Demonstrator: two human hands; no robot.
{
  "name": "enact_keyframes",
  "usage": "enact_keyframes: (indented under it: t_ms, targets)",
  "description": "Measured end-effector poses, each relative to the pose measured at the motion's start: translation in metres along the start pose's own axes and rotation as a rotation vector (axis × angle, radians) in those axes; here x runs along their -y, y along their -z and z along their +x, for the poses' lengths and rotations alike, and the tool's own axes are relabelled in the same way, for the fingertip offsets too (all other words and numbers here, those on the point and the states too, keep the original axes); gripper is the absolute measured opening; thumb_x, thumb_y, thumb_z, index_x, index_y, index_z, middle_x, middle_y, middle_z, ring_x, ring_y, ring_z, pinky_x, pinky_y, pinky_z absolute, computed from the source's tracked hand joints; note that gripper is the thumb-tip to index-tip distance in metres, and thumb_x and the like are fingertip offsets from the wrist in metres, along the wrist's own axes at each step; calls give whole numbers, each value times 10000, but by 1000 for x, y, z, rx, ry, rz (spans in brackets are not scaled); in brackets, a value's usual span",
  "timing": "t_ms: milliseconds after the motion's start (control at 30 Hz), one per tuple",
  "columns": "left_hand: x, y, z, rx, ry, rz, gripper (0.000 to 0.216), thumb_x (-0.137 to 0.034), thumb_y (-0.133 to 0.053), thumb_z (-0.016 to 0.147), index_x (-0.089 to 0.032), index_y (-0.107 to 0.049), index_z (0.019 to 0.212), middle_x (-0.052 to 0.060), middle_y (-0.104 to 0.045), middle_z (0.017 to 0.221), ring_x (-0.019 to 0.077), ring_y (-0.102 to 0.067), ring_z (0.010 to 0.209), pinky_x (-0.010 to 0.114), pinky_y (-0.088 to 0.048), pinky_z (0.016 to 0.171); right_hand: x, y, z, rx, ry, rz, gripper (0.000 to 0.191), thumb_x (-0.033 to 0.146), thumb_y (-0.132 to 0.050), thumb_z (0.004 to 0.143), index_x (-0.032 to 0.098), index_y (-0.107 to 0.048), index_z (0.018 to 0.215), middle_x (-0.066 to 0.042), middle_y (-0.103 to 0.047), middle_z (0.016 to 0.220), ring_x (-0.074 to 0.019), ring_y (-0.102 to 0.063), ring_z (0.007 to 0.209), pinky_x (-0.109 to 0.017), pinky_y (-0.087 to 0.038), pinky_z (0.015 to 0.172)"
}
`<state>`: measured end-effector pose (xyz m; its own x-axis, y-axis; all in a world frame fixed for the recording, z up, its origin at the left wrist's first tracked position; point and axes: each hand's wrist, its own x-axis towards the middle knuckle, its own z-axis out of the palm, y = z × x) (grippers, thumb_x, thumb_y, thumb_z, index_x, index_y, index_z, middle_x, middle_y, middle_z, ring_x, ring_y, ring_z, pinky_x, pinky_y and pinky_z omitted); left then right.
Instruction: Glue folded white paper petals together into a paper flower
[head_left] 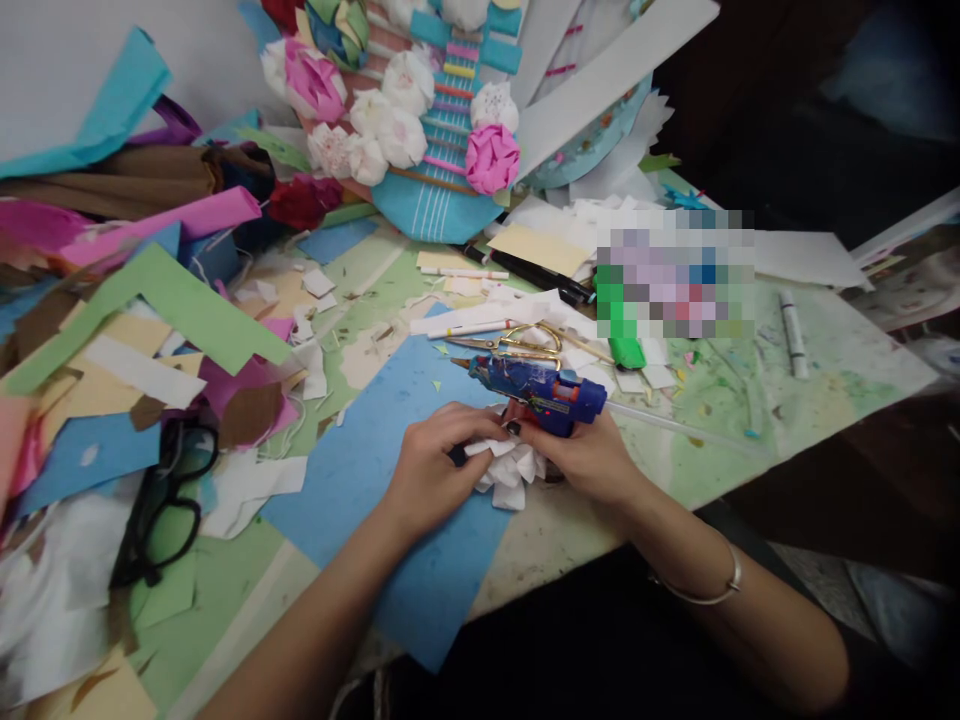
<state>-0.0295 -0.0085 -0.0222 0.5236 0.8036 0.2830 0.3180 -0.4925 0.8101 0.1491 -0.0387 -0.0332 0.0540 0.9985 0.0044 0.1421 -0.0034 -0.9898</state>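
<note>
My left hand is closed, its thumb and fingers pinching a white ruffled paper flower over a sheet of blue paper. My right hand is closed round the handle of a blue hot glue gun, with its thumb against the flower's upper edge. The gun's nozzle points left, and a clear glue stick sticks out of its back. Most of the right fingers are hidden behind the gun and the flower. Gold-handled scissors lie just beyond the gun.
Paper scraps and black glasses crowd the left. At the back stands a decorated board with paper flowers. Markers, a green item and a white pen lie beyond and right. The table's edge runs close below my hands.
</note>
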Motion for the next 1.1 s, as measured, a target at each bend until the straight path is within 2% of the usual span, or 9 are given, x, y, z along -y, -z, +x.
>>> enact_keyframes:
  t_ms: [100, 200, 267, 367, 500, 633, 900, 1100]
  targets:
    - [1, -2, -1, -9, 16, -4, 259, -12, -535, 728, -185, -707, 819, 39, -748, 865, 186, -683, 865, 326, -532, 807, 4, 3, -3, -33, -13, -26, 215, 342, -674, 774, 214, -680, 947, -57, -732, 984, -251, -685, 934, -438, -551, 864]
    - [1, -3, -2, -51, 45, 18, 258, -5, -543, 715, -176, -705, 819, 39, -752, 869, 183, -691, 881, 316, -532, 833, 16, 15, -13, -143, 50, -89, 218, 359, -687, 767, 218, -659, 931, -55, -723, 944, -241, -688, 858, -392, -573, 772]
    - [0, -3, -2, -88, 54, 40, 257, 0, -546, 709, -174, -702, 814, 34, -752, 865, 175, -693, 885, 296, -532, 824, 25, 28, -24, -168, 108, -153, 164, 344, -678, 789, 227, -638, 897, -36, -705, 874, -215, -676, 778, -347, -566, 709]
    - [-1, -4, -3, -123, 69, 74, 252, -6, -546, 707, -181, -695, 809, 24, -746, 856, 163, -687, 860, 269, -529, 760, 34, 48, -44, -70, 163, -321, 101, 316, -653, 831, 230, -605, 808, -15, -652, 779, -179, -628, 689, -296, -514, 613]
    - [-2, -5, -4, -147, 163, 94, 189, -55, -582, 723, -194, -672, 816, 7, -734, 853, 145, -670, 767, 250, -520, 675, 36, 62, -62, 93, 91, -479, 161, 302, -633, 858, 210, -551, 754, -1, -577, 702, -144, -551, 626, -268, -434, 548]
    - [-3, -8, -4, -152, 207, 78, 177, -72, -593, 731, -198, -661, 836, -5, -725, 849, 134, -662, 739, 245, -525, 680, 30, 58, -65, 152, 82, -505, 168, 292, -585, 890, 196, -534, 763, -11, -559, 722, -142, -522, 640, -271, -407, 567]
    - [-1, -10, -5, -134, 205, 74, 248, -42, -581, 727, -214, -669, 882, -17, -722, 877, 134, -669, 798, 238, -525, 707, 22, 43, -56, 102, 187, -622, 230, 301, -613, 889, 204, -462, 745, -6, -508, 725, -171, -495, 716, -273, -381, 604]
    - [-2, -8, -4, -133, 189, 76, 247, -44, -569, 731, -210, -669, 884, -11, -723, 875, 136, -670, 799, 239, -531, 709, 20, 43, -57, 113, 162, -658, 231, 283, -590, 904, 205, -442, 745, -13, -503, 732, -178, -469, 718, -286, -379, 606]
